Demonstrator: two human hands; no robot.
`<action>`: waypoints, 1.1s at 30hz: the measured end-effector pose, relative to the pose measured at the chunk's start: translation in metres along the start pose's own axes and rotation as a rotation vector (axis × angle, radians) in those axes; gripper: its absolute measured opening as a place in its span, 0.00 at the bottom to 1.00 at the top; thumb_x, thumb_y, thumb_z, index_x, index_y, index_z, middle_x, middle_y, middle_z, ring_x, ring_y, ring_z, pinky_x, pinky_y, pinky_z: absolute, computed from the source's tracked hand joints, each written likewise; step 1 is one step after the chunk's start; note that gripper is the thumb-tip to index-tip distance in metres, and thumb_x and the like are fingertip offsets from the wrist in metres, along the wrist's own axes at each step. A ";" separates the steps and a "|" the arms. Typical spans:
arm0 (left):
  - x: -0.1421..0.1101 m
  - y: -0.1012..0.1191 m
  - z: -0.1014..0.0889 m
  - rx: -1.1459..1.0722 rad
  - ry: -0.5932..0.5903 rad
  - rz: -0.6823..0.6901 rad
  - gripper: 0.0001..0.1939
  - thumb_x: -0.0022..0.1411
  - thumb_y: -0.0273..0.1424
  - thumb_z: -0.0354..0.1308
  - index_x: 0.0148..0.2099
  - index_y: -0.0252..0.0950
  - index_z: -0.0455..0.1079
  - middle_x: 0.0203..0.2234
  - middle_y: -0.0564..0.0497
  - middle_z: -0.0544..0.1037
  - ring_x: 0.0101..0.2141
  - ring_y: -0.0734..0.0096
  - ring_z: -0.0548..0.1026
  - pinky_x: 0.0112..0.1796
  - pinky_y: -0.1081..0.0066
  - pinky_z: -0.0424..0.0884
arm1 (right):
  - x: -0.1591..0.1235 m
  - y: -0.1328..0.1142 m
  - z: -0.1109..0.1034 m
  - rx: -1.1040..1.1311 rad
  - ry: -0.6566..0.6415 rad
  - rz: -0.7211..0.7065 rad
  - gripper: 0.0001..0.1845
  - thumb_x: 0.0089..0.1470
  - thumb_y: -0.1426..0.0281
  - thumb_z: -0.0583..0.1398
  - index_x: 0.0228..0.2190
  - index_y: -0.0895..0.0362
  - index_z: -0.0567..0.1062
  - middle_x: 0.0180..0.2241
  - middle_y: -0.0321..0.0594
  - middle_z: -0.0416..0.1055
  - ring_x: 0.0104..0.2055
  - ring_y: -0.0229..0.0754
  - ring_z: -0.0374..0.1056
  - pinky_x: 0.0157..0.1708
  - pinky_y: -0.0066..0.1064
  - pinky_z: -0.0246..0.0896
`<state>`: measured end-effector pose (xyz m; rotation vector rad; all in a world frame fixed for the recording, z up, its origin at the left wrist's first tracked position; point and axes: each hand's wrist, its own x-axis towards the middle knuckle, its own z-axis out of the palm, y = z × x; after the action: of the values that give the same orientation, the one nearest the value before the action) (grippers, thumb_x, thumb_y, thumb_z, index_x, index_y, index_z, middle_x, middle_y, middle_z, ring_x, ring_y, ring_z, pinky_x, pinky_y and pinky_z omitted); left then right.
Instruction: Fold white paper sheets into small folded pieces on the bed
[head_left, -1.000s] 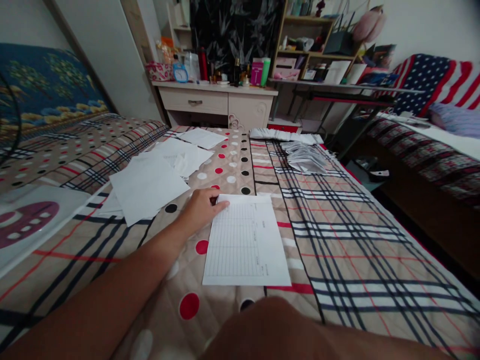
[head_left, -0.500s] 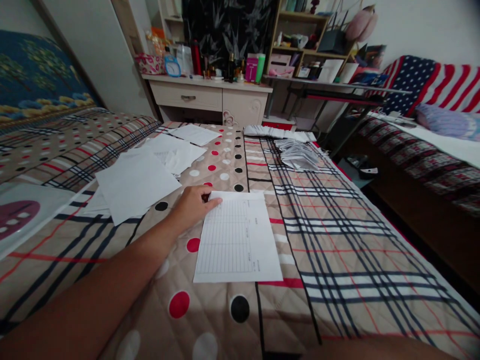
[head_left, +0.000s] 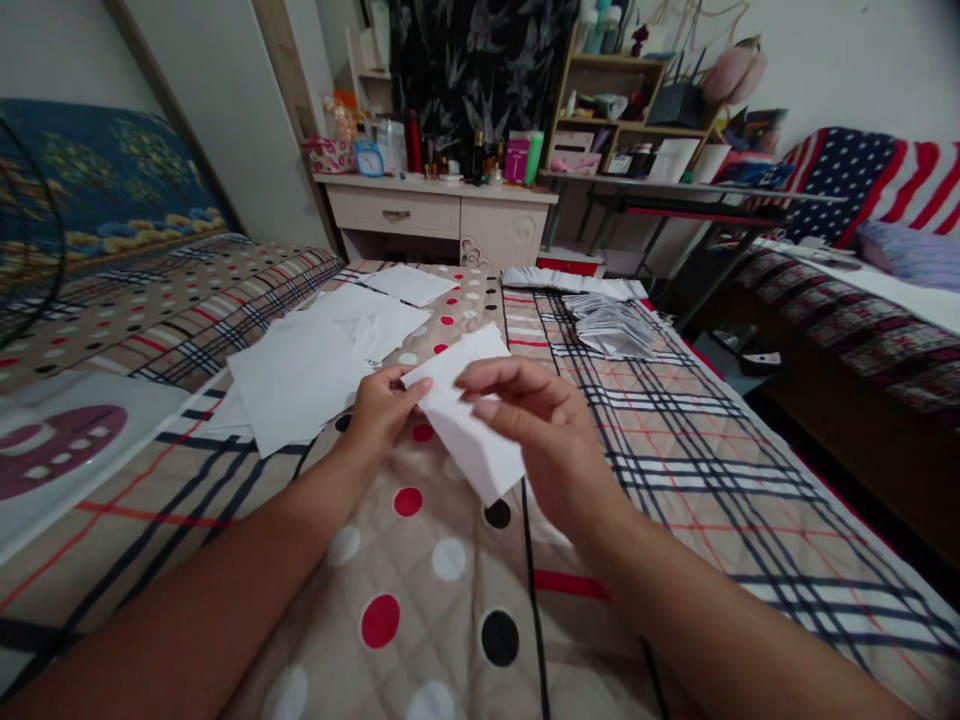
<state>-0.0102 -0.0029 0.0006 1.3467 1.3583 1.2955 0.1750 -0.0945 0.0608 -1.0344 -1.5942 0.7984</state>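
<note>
Paper (head_left: 469,432) (white, previously flat) has bent.

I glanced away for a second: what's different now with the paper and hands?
The sheet, which lay flat with printed lines up, is now lifted or folded over, showing a blank face. The right hand has come in over it, loosely open; contact is unclear. The left hand still grips it. The loose sheets at left and paper pile at right stayed put.

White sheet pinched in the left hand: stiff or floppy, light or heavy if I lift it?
Probably light: the white sheet looks like thin paper. Likely floppy too, as it bends away from the left hand instead of staying flat.
</note>
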 end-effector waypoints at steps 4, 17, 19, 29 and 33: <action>0.001 0.002 0.002 -0.259 0.097 -0.060 0.24 0.41 0.36 0.68 0.40 0.33 0.69 0.33 0.49 0.77 0.27 0.72 0.74 0.28 0.72 0.72 | 0.034 0.048 -0.013 -0.079 0.356 0.097 0.18 0.48 0.67 0.61 0.43 0.54 0.71 0.51 0.45 0.68 0.54 0.49 0.63 0.50 0.42 0.61; 0.004 0.002 -0.003 -0.239 -0.078 -0.084 0.18 0.48 0.43 0.66 0.31 0.32 0.69 0.17 0.57 0.68 0.17 0.82 0.61 0.18 0.79 0.54 | 0.053 0.062 -0.050 0.273 -0.062 0.646 0.21 0.36 0.73 0.67 0.37 0.58 0.75 0.30 0.42 0.78 0.27 0.45 0.73 0.28 0.36 0.69; 0.006 0.000 -0.004 -0.269 -0.039 -0.101 0.19 0.48 0.44 0.66 0.30 0.32 0.69 0.17 0.56 0.69 0.17 0.81 0.62 0.18 0.78 0.55 | 0.051 0.056 -0.048 0.358 -0.198 0.774 0.16 0.37 0.73 0.69 0.33 0.59 0.76 0.29 0.43 0.78 0.26 0.44 0.73 0.27 0.34 0.69; 0.000 0.013 -0.003 -0.171 -0.232 -0.229 0.23 0.43 0.45 0.68 0.32 0.30 0.72 0.20 0.53 0.75 0.20 0.76 0.69 0.22 0.76 0.61 | 0.052 0.069 -0.049 0.413 0.079 0.497 0.28 0.30 0.77 0.70 0.39 0.53 0.74 0.34 0.33 0.77 0.29 0.37 0.72 0.26 0.26 0.64; -0.001 0.012 -0.002 -0.153 -0.303 -0.195 0.23 0.46 0.46 0.67 0.35 0.30 0.73 0.25 0.51 0.77 0.24 0.73 0.72 0.26 0.74 0.65 | 0.047 0.071 -0.040 0.461 0.081 0.496 0.17 0.33 0.74 0.67 0.32 0.55 0.75 0.27 0.33 0.76 0.26 0.38 0.70 0.26 0.28 0.63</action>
<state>-0.0104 -0.0049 0.0123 1.2165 1.1267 0.9975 0.2257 -0.0232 0.0269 -1.1083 -1.0158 1.3646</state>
